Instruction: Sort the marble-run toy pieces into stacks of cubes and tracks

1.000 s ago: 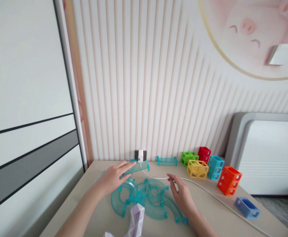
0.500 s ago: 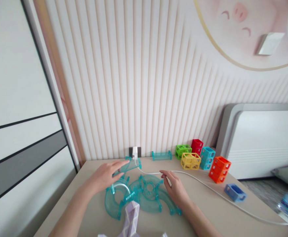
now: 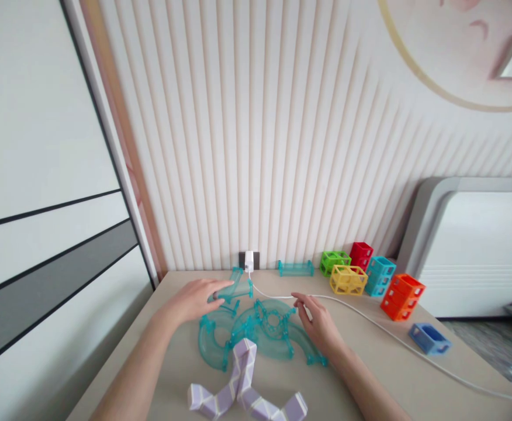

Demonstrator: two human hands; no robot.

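My left hand reaches in from the left, its fingers and thumb around the near left end of a clear teal toy track piece by the wall plug. The exact contact is partly hidden behind the fingers. My right hand hovers at the right side, holding nothing, its fingers loosely bent and a little apart. Between the hands lie several joined teal curved track pieces; the right hand is beside their right end. In front of these lies a lilac folding snake puzzle, bent into a branching shape.
A straight teal piece lies by the wall. Green, yellow, red, light-blue, orange and blue frame blocks stand at the right. A white cable runs from the charger across the table.
The view has shifted, showing more of the lilac snake puzzle. The teal piece at my left hand has turned slightly, its right end moving left. My right hand has barely moved.
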